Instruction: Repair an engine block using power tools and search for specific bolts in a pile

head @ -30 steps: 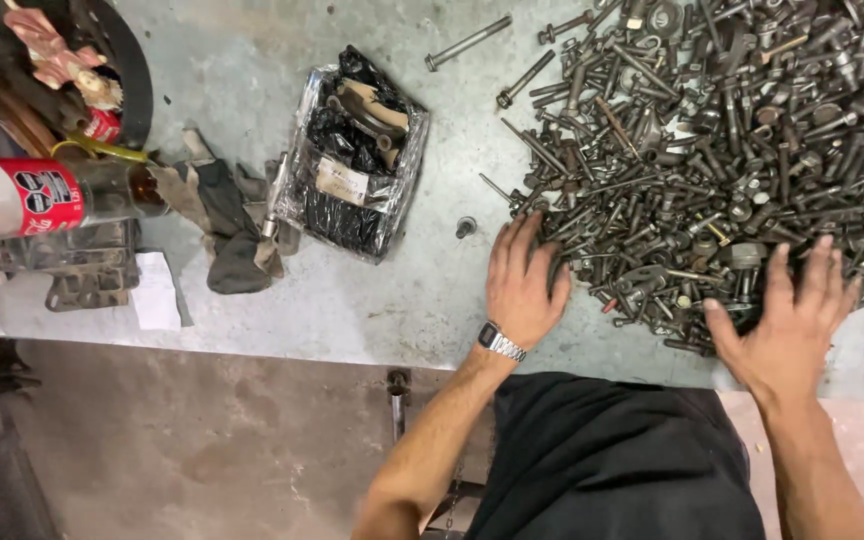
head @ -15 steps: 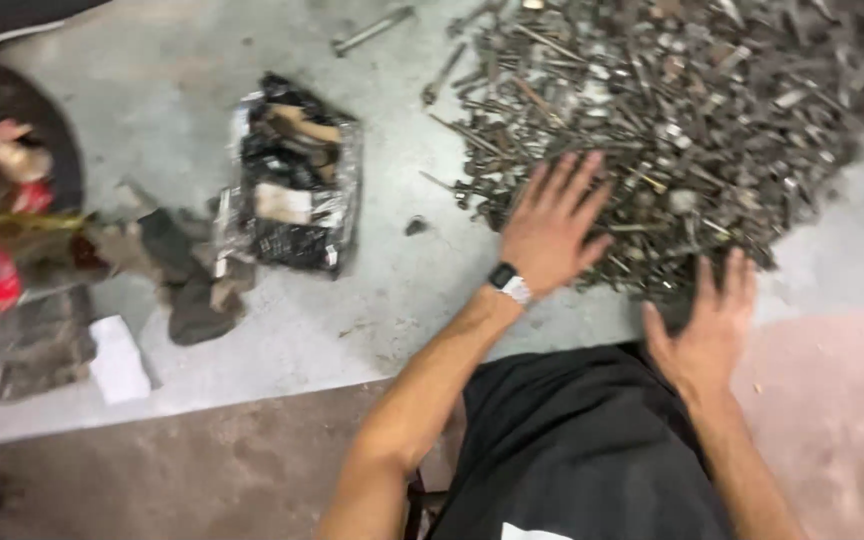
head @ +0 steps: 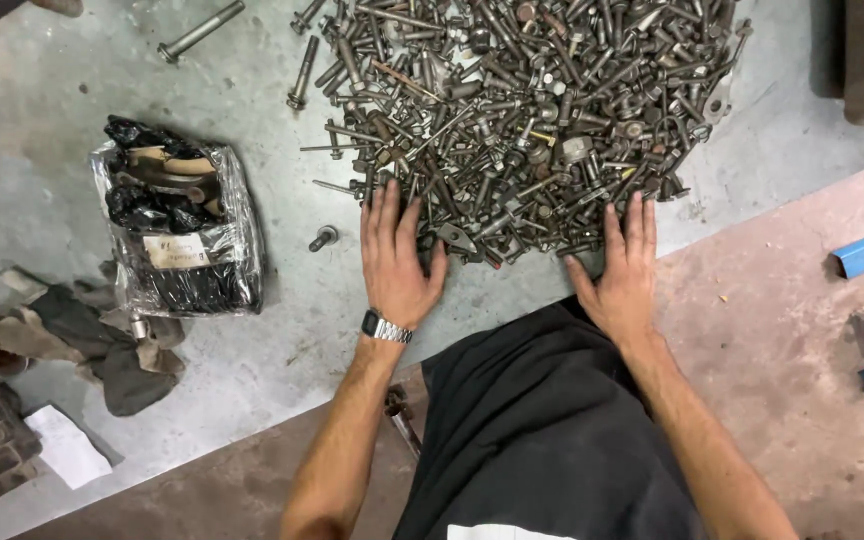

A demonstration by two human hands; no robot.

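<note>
Bolts (head: 512, 110) lie heaped on the grey floor ahead of me, shanks pointing every way, so the pile has no one long axis. My left hand (head: 397, 262) and right hand (head: 624, 275) rest flat at its near edge, fingers spread, each grip open and holding nothing. I judge I'm corralling the heap; next would call for an even inward sweep. A stray bolt (head: 323, 237) sits left.

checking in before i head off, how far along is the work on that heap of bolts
Done: most bolts sit in one dense heap of bolts on the grey slab. In hand: the left hand and right hand lie flat, palms down, at the heap's near edge, gripping nothing. Left: strays outside it, a long bolt, a short bolt and another bolt.
</note>
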